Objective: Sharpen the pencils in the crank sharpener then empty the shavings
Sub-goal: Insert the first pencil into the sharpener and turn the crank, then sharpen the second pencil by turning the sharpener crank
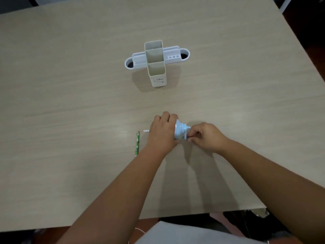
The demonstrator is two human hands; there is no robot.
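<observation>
A pale blue crank sharpener sits on the near middle of the table, its stepped, cone-shaped end and crank pointing right. A pencil's end pokes out on its left side. A green patterned pencil lies flat just left, running near to far.
</observation>
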